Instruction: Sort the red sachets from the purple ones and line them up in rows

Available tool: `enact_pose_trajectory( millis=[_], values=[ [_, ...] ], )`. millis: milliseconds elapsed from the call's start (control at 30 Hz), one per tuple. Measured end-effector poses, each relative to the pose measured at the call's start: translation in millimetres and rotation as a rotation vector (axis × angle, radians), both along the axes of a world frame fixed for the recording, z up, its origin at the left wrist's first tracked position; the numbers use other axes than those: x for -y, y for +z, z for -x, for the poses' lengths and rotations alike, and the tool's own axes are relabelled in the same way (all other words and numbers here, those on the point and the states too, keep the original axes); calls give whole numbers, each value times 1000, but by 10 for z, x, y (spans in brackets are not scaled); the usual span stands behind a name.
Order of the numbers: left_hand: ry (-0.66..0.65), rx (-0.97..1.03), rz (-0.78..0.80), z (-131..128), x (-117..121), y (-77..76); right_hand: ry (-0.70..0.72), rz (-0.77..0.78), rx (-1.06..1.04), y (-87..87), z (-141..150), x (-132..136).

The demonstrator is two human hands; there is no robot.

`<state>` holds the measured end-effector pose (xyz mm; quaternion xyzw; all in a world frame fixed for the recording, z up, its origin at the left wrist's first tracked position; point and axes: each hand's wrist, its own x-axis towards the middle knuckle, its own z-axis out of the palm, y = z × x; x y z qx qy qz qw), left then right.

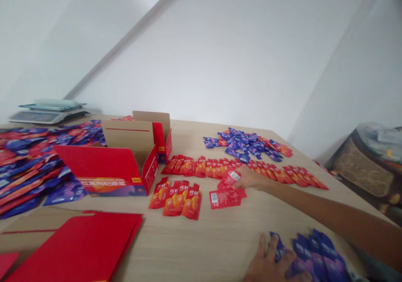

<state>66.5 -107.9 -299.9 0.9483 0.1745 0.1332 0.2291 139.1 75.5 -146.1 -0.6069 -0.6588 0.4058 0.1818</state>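
My right hand [248,178] reaches in from the right edge, its fingers closed on a red sachet [228,179] that shows its barcode side. A second red sachet [226,199] lies back side up just below it. At the bottom, my left hand [272,264] rests with spread fingers over a purple sachet [279,248]. More purple sachets [320,252] overlap in a fan to its right. Left of my right hand, a small group of red-orange sachets [182,200] lies front side up. Behind it runs a long overlapping row of red-orange sachets [216,168].
An open red carton [106,164] stands at left, with another open carton [163,135] behind. Flat red cartons [78,244] lie in front. A large sachet pile [31,160] and a scale [47,112] are far left. Mixed sachets [245,141] lie at the back.
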Motion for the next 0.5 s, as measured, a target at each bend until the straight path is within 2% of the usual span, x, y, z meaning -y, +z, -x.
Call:
enact_pose_trajectory(
  millis=[67,133,167,233,300,367,433,500],
  values=[
    [-38,17,7,108,39,143,39,133,-32,-105,176,8],
    [-67,22,57,199,60,290,82,166,2,-122,331,-17],
    [-77,21,79,230,66,350,108,134,47,-92,395,-33],
    [-78,20,95,261,75,422,129,-38,208,41,487,-49],
    [-77,22,86,260,83,435,131,-265,417,231,530,-20],
    [-79,33,70,246,90,410,155,-403,612,396,537,74],
    [-77,56,58,233,98,375,209,-436,767,457,531,228],
    [-72,86,46,232,109,348,264,-399,886,378,535,409]
  ],
)
